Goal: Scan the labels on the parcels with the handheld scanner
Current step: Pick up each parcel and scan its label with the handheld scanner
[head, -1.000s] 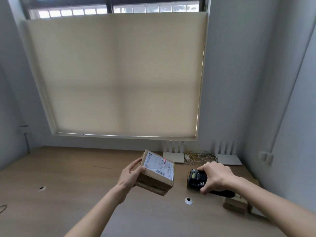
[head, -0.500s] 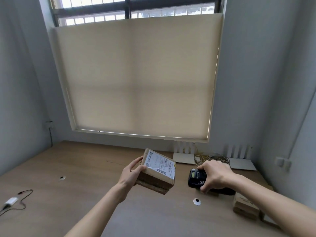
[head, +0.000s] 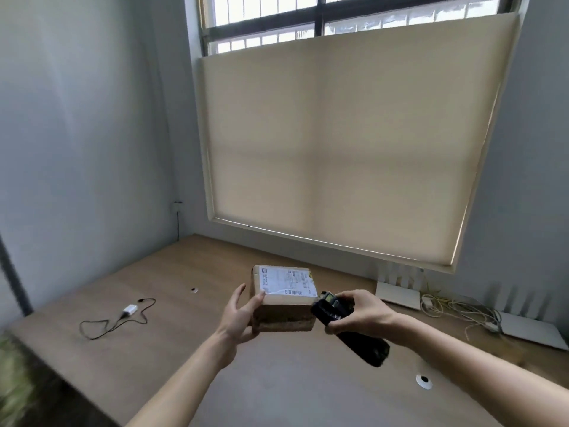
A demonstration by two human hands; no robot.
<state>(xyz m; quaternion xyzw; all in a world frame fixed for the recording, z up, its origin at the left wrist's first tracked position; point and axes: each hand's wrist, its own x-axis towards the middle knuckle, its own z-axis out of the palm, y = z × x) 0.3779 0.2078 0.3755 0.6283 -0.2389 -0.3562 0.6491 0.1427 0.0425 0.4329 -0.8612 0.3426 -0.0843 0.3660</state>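
Holding a brown cardboard parcel [head: 281, 300] with a white label [head: 288, 280] above the wooden counter [head: 172, 340], left hand [head: 238, 315] grip clamped on its left side; right hand [head: 365, 315] grip clamped around a black handheld scanner [head: 345, 326] just beside the parcel's right edge.

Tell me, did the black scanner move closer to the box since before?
Yes. The scanner in the right hand has come up against the parcel held by the left hand; earlier a gap of table showed between them.
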